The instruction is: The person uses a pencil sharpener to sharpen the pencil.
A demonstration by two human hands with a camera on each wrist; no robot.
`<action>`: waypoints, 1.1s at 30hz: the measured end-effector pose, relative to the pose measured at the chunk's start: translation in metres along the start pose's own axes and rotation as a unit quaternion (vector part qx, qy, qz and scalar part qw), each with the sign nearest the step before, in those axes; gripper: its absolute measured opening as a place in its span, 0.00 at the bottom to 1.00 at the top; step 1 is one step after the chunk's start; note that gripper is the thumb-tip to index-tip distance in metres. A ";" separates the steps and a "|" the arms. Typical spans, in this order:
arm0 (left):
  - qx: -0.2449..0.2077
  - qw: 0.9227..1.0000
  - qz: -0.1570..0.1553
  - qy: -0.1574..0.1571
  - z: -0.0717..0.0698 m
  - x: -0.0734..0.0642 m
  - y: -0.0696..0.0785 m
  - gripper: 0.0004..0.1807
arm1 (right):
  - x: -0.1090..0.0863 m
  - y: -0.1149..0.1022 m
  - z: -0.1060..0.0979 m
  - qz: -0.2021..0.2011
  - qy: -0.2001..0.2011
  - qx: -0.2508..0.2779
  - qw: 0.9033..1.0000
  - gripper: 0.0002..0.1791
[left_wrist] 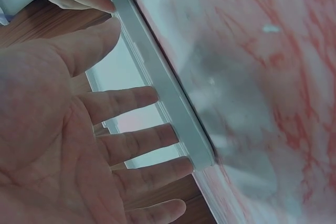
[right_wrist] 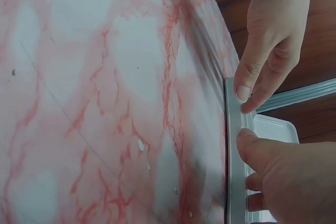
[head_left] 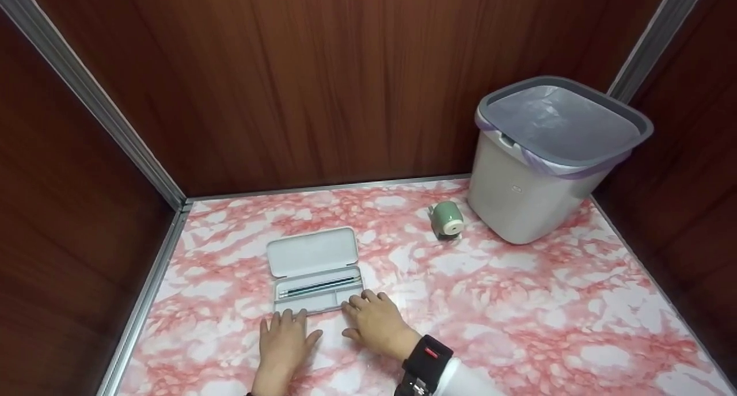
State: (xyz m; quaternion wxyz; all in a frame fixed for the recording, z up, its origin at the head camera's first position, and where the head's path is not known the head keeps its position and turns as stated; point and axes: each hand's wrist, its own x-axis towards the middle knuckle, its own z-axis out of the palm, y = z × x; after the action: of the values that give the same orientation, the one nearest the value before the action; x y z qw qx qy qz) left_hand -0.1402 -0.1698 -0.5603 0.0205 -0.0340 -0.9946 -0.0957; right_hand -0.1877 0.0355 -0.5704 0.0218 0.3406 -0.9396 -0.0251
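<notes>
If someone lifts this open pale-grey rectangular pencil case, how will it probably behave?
The pale-grey pencil case looks stiff, given straight edges. Its open lid may swing. The slim dark-striped pencils, lying loose, could slide.

On the worktop (head_left: pixel 506 304), which has a red and white marble pattern, a beige bin (head_left: pixel 512 197) stands at the far right. Its rim (head_left: pixel 567 80) is dark grey, and a bag (head_left: pixel 558 120) with purple edge lines it. Near its left side is a small green sharpener (head_left: pixel 446 214) with a cream front. Brown walls (head_left: pixel 322 91) meet at grey metal strips (head_left: pixel 98 101).
</notes>
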 end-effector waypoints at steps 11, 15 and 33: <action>-0.010 1.000 0.001 0.001 -0.001 -0.001 0.000 0.29 | -0.006 0.021 -0.009 0.000 0.019 0.107 0.994 0.28; -0.011 1.000 0.005 0.011 -0.002 0.002 -0.002 0.27 | -0.008 0.050 -0.016 0.039 0.026 0.165 0.985 0.29; -0.024 0.991 0.088 0.098 0.002 0.042 0.005 0.12 | -0.013 0.172 -0.022 0.166 0.187 0.145 0.957 0.28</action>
State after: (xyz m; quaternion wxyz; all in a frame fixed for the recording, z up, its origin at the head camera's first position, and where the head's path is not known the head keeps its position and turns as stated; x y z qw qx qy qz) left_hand -0.1819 -0.1621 -0.5590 0.1252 -0.1126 -0.9784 -0.1200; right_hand -0.2860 0.1750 -0.5384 0.1514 0.1778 -0.9557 0.1790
